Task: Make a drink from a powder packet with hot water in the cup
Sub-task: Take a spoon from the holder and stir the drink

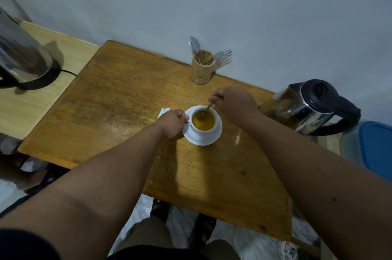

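White cup [203, 125] on saucer [214, 140], mid-table — amber drink. Left hand [172, 123] pinches handle; right hand [232, 103] clamps teaspoon [209, 108] in cup. Risk: vigorous stirring slops hot liquid — scald.

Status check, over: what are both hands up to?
Left hand steadies cup by handle. Right hand holds spoon, tip in yellow drink. Nothing in the way.

A bamboo holder [202, 70] stands at the table's [118, 98] far edge with a spoon [195, 45] and fork [221, 54] in it. Beyond the right edge sits what looks like a blue-lidded container [373, 145]. On the floor [244, 238] below, sandalled feet [203, 228] show.
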